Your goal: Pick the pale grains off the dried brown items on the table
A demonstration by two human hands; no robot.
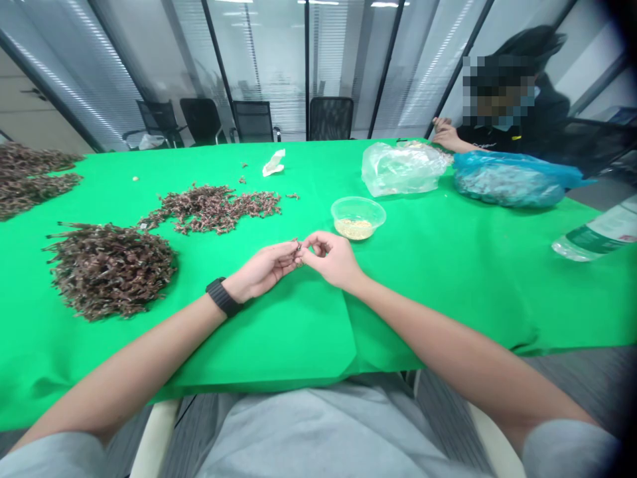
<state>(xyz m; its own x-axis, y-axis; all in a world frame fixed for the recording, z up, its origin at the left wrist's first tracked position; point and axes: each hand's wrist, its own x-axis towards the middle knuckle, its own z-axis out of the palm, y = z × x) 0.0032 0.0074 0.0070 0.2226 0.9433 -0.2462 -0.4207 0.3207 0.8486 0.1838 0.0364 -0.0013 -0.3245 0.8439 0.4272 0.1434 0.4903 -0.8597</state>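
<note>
My left hand [261, 269], with a black wristband on its wrist, and my right hand [333, 260] meet above the green cloth [298, 332]. Their fingertips pinch a small dried brown sprig [298, 247], which is mostly hidden by my fingers. To the left lies a large heap of dried brown sprigs [109, 271], and a looser spread of them [209, 209] lies beyond it. A clear plastic bowl [358, 218] holding pale grains stands just beyond my right hand.
More sprigs [30, 176] are heaped at the far left. A clear plastic bag [401, 169], a blue bag [510, 179] and a lying water bottle [597, 232] are on the right. A seated co-worker [497, 113] is across the table's corner, with black chairs [253, 121] behind.
</note>
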